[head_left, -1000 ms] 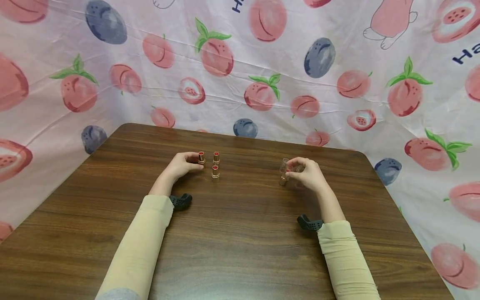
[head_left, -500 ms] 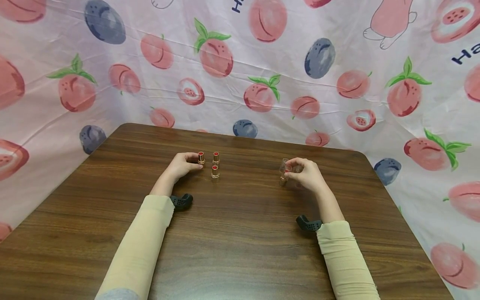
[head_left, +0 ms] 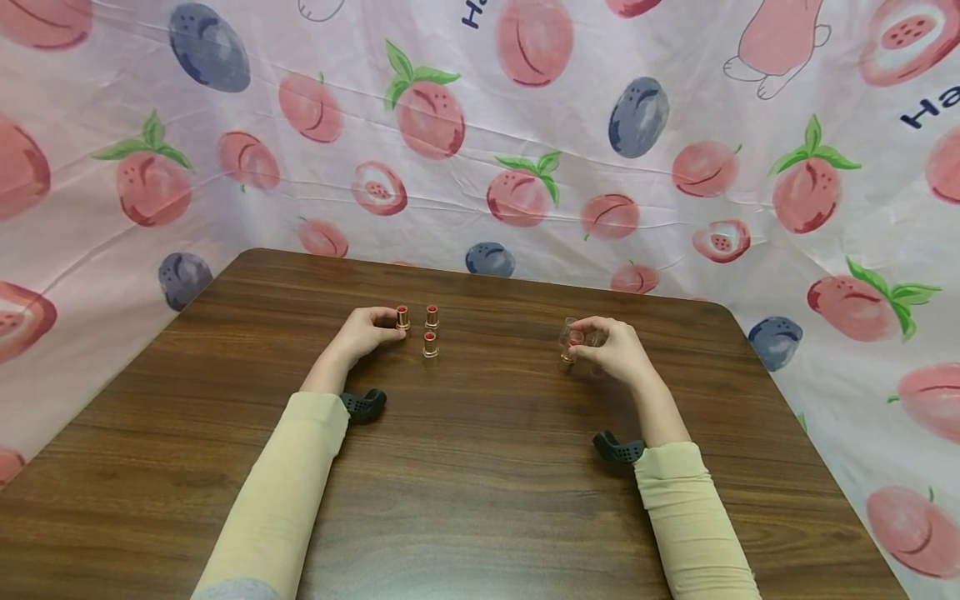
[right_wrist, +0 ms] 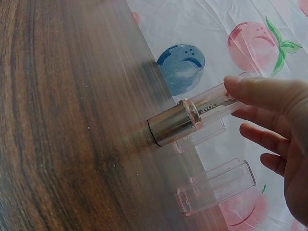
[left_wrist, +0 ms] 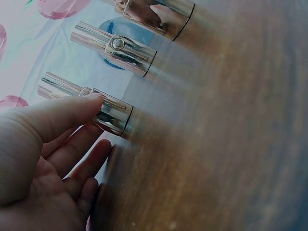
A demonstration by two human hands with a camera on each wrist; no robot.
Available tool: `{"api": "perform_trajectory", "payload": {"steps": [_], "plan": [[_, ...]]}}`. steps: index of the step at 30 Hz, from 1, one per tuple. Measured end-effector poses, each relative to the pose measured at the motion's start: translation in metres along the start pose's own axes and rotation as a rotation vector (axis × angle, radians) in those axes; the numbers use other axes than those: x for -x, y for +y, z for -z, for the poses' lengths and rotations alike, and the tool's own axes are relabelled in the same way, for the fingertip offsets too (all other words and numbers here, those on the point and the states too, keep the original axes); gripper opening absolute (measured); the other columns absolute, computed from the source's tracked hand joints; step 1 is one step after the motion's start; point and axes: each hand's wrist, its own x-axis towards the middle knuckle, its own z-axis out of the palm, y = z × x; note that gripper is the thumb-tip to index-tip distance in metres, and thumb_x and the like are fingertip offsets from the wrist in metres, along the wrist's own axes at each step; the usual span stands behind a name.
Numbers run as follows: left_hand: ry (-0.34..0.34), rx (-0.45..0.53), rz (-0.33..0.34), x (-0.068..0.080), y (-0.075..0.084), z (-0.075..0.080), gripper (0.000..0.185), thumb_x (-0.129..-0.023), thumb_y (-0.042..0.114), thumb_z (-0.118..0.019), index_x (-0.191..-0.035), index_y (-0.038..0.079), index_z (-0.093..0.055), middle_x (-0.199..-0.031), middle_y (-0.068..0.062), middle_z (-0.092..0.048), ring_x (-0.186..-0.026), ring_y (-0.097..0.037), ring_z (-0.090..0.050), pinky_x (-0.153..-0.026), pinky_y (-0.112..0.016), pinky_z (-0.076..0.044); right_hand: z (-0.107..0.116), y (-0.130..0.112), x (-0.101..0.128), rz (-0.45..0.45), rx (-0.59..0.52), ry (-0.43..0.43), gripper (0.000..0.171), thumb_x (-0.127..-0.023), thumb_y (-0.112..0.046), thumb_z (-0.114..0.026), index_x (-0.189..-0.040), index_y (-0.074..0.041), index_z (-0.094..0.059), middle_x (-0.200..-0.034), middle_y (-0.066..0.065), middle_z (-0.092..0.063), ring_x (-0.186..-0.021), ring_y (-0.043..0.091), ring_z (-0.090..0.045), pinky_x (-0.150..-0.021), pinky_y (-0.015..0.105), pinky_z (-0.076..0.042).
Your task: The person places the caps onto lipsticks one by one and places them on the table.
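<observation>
My left hand (head_left: 365, 335) pinches an upright gold lipstick (left_wrist: 111, 113) between thumb and fingers, its red top visible in the head view. Two more gold lipsticks, one farther back (head_left: 432, 317) and one nearer (head_left: 431, 345), stand just to its right. On the right side of the table, my right hand (head_left: 621, 350) grips a clear cap (right_wrist: 208, 107) by its upper end. That cap surrounds the upper part of another gold lipstick (right_wrist: 168, 127), whose base is down at the tabletop. Lettering shows through the clear wall.
Clear pinkish caps stand close by the right hand, one nearer the right wrist camera (right_wrist: 216, 185) and one partly hidden behind the lipstick (right_wrist: 211, 137). The brown wooden table (head_left: 480, 467) ends at a fruit-print cloth (head_left: 450, 192) hanging behind it. Each wrist wears a black band.
</observation>
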Motion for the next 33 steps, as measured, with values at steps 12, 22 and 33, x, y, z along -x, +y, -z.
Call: {"api": "perform_trajectory", "payload": {"steps": [12, 22, 33], "plan": [[-0.003, 0.008, 0.006, 0.001, 0.0, 0.001, 0.043, -0.089, 0.008, -0.068, -0.126, -0.009, -0.055, -0.122, -0.025, -0.057, -0.115, -0.033, -0.05, -0.098, -0.043, -0.038, 0.011, -0.002, 0.002, 0.047, 0.016, 0.029, 0.036, -0.079, -0.016, -0.08, -0.111, -0.005, -0.069, -0.095, 0.011, -0.069, -0.085, 0.029, -0.06, -0.064, 0.033, -0.047], [0.016, -0.005, -0.001, 0.003, 0.001, 0.005, 0.044, -0.088, 0.012, -0.07, -0.125, -0.009, -0.056, -0.119, -0.024, -0.058, -0.111, -0.031, -0.051, -0.094, -0.04, -0.04, 0.018, -0.001, 0.004, 0.054, 0.0, 0.041, 0.038, -0.078, -0.017, -0.081, -0.112, -0.004, -0.068, -0.098, 0.013, -0.07, -0.109, 0.031, -0.057, -0.09, 0.052, -0.042], [0.022, 0.016, -0.014, 0.009, 0.008, 0.013, 0.042, -0.088, 0.012, -0.07, -0.123, -0.007, -0.059, -0.118, -0.023, -0.06, -0.109, -0.03, -0.053, -0.092, -0.039, -0.042, 0.023, 0.003, 0.006, 0.046, 0.01, 0.043, 0.039, -0.08, -0.017, -0.079, -0.115, -0.004, -0.067, -0.103, 0.017, -0.068, -0.116, 0.033, -0.052, -0.097, 0.055, -0.036]]}}
